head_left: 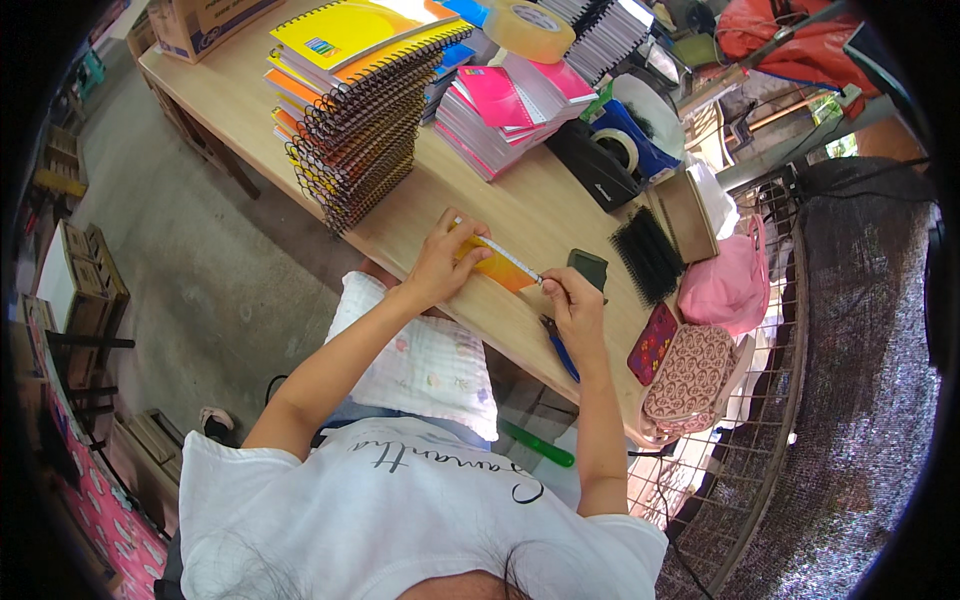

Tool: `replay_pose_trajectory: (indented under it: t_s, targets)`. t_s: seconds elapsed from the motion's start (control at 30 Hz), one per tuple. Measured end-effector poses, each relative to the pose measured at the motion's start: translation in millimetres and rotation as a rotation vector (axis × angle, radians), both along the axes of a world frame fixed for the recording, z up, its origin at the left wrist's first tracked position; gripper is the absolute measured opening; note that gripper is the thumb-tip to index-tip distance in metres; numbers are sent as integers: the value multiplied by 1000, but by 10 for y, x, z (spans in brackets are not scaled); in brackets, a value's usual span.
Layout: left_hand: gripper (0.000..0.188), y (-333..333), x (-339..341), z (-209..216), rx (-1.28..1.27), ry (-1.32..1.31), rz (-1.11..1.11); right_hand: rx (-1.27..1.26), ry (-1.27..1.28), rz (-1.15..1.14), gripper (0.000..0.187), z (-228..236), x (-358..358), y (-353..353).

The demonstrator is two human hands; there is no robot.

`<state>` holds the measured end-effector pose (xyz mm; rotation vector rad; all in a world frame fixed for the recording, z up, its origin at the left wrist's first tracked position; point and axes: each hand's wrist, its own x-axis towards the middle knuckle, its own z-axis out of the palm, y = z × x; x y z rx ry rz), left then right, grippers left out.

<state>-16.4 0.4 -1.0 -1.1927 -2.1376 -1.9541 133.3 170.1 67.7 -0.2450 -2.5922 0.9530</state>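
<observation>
Over the near edge of the table I hold a small yellow-and-orange notebook point(508, 272) with a pale, punched-looking strip along its far long edge. My left hand point(443, 262) is closed round its left end, thumb on the cover. The fingers of my right hand point(574, 300) pinch at its right corner; whether they also hold a thin coil there is too small to tell. Blue-handled pliers point(561, 348) lie beside my right wrist. Just beyond that hand rests a dark flat object point(588, 267). Black binding coils point(645, 252) lie farther right.
Spiral notebooks point(365, 120) stand in a tall stack at the back left, with pink-covered booklets point(505, 115) beside it. A tape roll point(528, 30) sits behind. Right: a black case point(597, 165), a pink bag point(728, 282), a patterned pouch point(690, 375). A white cloth point(425, 365) covers my lap.
</observation>
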Motion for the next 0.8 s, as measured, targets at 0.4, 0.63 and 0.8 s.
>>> replay_pose_trajectory:
  t_s: [0.4,0.63,0.8]
  targets:
    - [24,34,25,-128,-2,5,-5,229,-63,39,35,166,-27,-9]
    - [45,-84,-42,8,-53,73,-103,596,-317,209,43,98,180,958]
    - [46,96,47,-31,-24,87,-130,-297,-386,262,37,194,46,871]
